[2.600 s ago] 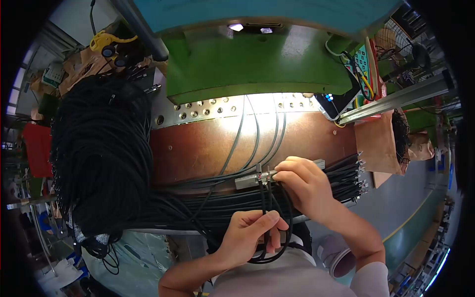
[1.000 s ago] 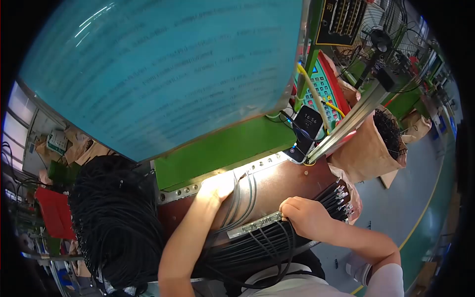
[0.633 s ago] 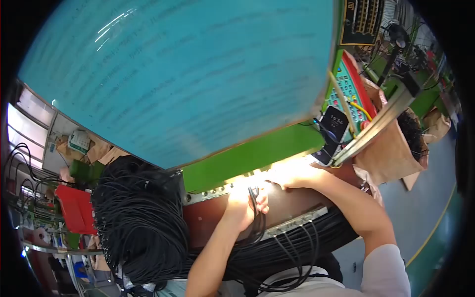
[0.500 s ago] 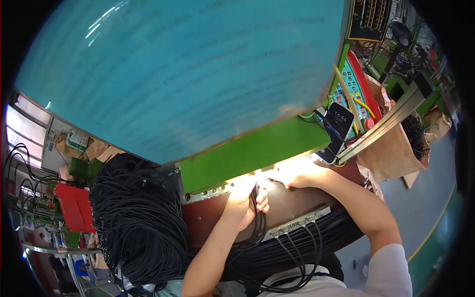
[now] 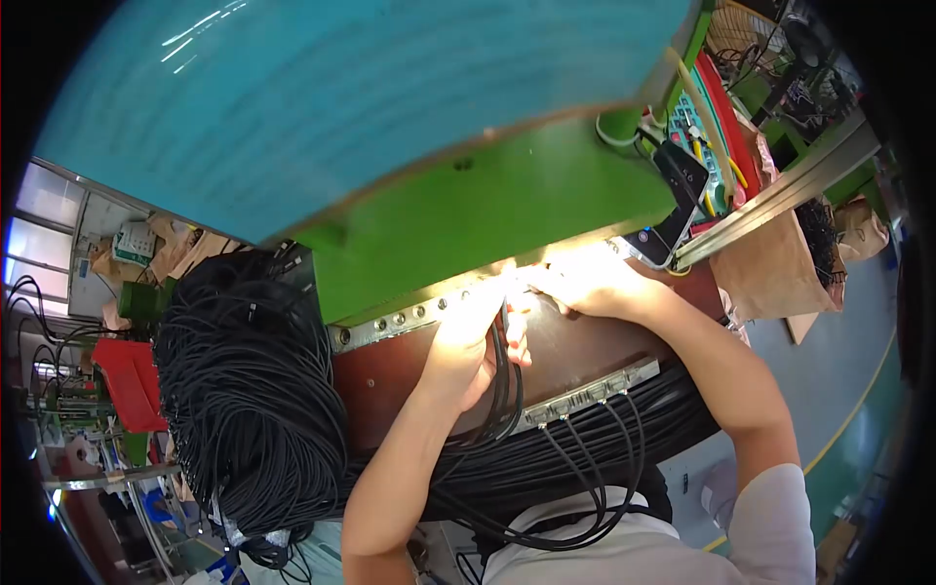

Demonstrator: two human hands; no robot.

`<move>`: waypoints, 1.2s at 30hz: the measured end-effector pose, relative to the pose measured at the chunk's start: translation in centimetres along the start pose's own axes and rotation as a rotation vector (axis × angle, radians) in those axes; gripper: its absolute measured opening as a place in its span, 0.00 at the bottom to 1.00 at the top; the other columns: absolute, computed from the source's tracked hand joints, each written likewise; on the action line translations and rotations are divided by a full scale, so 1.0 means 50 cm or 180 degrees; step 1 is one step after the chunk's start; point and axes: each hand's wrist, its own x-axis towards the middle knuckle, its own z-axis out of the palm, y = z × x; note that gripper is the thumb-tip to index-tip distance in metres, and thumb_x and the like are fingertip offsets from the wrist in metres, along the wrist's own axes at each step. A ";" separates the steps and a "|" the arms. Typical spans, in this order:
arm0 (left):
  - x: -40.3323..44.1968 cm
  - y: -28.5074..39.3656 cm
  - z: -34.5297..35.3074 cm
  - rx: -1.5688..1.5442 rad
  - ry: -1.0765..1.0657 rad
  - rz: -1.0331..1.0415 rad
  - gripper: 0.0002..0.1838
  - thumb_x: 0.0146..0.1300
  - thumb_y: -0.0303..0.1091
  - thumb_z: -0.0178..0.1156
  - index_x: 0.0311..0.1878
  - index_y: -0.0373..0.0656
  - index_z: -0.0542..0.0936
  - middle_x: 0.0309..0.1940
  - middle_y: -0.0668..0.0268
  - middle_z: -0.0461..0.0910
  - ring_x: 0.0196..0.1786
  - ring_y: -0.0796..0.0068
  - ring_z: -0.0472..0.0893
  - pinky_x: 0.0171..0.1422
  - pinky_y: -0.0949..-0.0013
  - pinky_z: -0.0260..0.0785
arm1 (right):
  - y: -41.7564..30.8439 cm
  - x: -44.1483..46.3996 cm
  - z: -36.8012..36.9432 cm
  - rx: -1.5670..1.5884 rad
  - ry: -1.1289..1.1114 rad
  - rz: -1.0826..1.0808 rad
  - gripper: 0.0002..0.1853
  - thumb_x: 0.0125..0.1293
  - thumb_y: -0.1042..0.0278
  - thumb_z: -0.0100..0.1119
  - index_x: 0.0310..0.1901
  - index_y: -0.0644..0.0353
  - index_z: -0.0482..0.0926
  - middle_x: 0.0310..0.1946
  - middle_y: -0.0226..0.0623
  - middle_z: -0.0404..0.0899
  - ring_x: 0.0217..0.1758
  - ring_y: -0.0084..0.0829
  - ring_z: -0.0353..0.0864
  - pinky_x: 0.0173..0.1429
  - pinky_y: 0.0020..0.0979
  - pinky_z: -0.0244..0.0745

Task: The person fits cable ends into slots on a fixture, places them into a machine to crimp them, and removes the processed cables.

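My left hand [image 5: 470, 336] is closed around several black cables [image 5: 501, 375], which hang down from its fingers toward my lap. Close beside it, my right hand [image 5: 590, 280] pinches at the cables' upper ends under the front edge of the green machine [image 5: 487, 214]. Strong lamp glare washes out the fingertips there, so what the right hand grips is hidden. Nearer to me, a metal fixture strip [image 5: 639, 372] lies on the brown work surface [image 5: 390, 375], with a few black cables fitted into its side.
A large bundle of black cables [image 5: 253, 380] is heaped on the left, and more cables run along the table's front edge. A blue panel [image 5: 390, 88] overhangs the machine. At right are a phone [image 5: 673, 200], a metal rail [image 5: 780, 190] and a brown paper bag [image 5: 770, 278].
The camera view has shifted and tilted, so more of the green machine's face shows. Both hands stay together at its lower edge, the left still holding the cables.
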 end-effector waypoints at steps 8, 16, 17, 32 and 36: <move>0.037 0.033 0.008 -0.0460 0.0172 -0.0317 0.13 0.70 0.40 0.50 0.46 0.39 0.75 0.27 0.65 0.74 0.27 0.70 0.74 0.32 0.66 0.72 | 0.079 0.032 0.012 0.0294 0.2575 -0.1816 0.05 0.57 0.71 0.58 0.33 0.63 0.78 0.26 0.39 0.77 0.31 0.38 0.77 0.42 0.39 0.73; 0.075 0.028 0.013 -0.0369 0.0251 -0.0118 0.11 0.72 0.39 0.48 0.34 0.45 0.69 0.22 0.72 0.65 0.21 0.82 0.63 0.23 0.77 0.59 | 0.028 0.124 -0.111 -0.0589 0.1931 -0.0456 0.09 0.59 0.66 0.58 0.36 0.62 0.79 0.27 0.37 0.78 0.32 0.34 0.77 0.41 0.36 0.73; 0.067 0.033 0.026 0.0458 0.0298 0.0042 0.11 0.72 0.40 0.49 0.34 0.45 0.69 0.21 0.72 0.65 0.20 0.82 0.62 0.22 0.78 0.56 | 0.024 0.127 -0.116 -0.0613 0.1876 -0.0408 0.09 0.59 0.65 0.59 0.37 0.62 0.79 0.27 0.37 0.78 0.32 0.33 0.77 0.41 0.36 0.73; -0.122 0.041 0.071 -0.0569 -0.0039 -0.0722 0.17 0.75 0.44 0.39 0.32 0.47 0.69 0.14 0.77 0.58 0.14 0.83 0.55 0.18 0.79 0.51 | -0.054 0.055 -0.006 0.0355 0.1388 0.0064 0.19 0.59 0.53 0.61 0.40 0.63 0.82 0.28 0.40 0.82 0.31 0.33 0.80 0.40 0.31 0.73; -0.312 0.095 0.036 -0.0794 -0.0040 -0.0549 0.19 0.74 0.41 0.40 0.24 0.48 0.66 0.11 0.74 0.56 0.13 0.81 0.56 0.16 0.76 0.48 | -0.045 0.036 0.008 0.0315 0.1281 -0.0703 0.19 0.61 0.50 0.57 0.38 0.58 0.83 0.27 0.42 0.81 0.32 0.36 0.80 0.39 0.32 0.73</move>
